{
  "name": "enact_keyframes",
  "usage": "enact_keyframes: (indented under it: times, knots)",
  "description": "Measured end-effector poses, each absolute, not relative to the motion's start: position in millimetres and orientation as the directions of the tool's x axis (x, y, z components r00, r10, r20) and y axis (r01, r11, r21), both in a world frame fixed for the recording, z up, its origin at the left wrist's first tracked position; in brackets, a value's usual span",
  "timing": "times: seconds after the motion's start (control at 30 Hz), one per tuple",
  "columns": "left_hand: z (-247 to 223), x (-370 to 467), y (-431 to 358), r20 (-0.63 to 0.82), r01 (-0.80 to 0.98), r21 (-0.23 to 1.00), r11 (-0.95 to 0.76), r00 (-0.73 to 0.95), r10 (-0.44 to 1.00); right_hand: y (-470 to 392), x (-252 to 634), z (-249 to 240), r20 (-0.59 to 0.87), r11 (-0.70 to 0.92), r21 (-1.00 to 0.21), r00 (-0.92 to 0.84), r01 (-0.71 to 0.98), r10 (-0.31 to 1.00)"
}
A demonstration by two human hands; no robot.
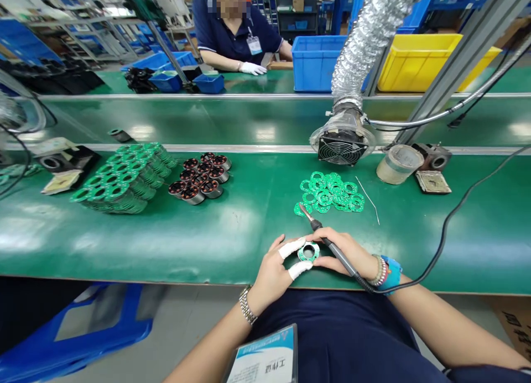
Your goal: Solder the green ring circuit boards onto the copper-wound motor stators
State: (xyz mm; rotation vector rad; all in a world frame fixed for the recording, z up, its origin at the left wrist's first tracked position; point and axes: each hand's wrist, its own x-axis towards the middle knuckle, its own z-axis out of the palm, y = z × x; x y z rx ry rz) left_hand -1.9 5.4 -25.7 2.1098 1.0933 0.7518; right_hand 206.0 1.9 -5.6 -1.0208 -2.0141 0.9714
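Observation:
My left hand [276, 269], with white covers on thumb and forefinger, grips the edge of a small part topped by a green ring-shaped circuit board [314, 256] near the bench's front edge. My right hand [346, 253] holds a soldering iron [338, 255], its tip pointing up and left, away from the ring. The same hand's fingertips also touch the ring's right side. Just beyond lies a loose pile of green ring-shaped boards [332, 192], with the iron's tip near its front left. A thin bent strand of wire [369, 200] lies right of the pile.
Copper-wound motor stators [199, 178] and stacked green board panels [120, 178] stand on the left. A fume-extractor fan [342, 145] hangs behind the pile. Right of it are a round roll [399, 164] and a soldering-iron stand [433, 170]. A co-worker [236, 35] sits across the line.

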Motion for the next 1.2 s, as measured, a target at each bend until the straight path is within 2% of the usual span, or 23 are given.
enact_keyframes:
  times: [0.27,0.47,0.77,1.2]
  knots:
    - [-33.1,-10.3,3.3,0.089,0.592,0.719,-0.363,0.440,0.894,-6.0,210.5,-10.6,0.352,0.399,-0.806,-0.188,0.437,0.917]
    - [-35.5,-19.0,3.1,0.039,0.622,0.704,-0.343,0.449,0.893,-3.2,202.3,-15.2,0.270,0.323,-0.904,-0.213,0.279,0.939]
    - [-42.0,-28.9,1.3,-0.019,0.648,0.697,-0.307,0.444,0.896,2.5,199.0,-21.8,0.160,0.201,-0.967,-0.241,0.154,0.957]
    - [-42.4,-28.7,1.2,-0.036,0.623,0.735,-0.268,0.430,0.902,6.6,191.7,-19.2,0.196,0.238,-0.945,-0.195,0.225,0.961]
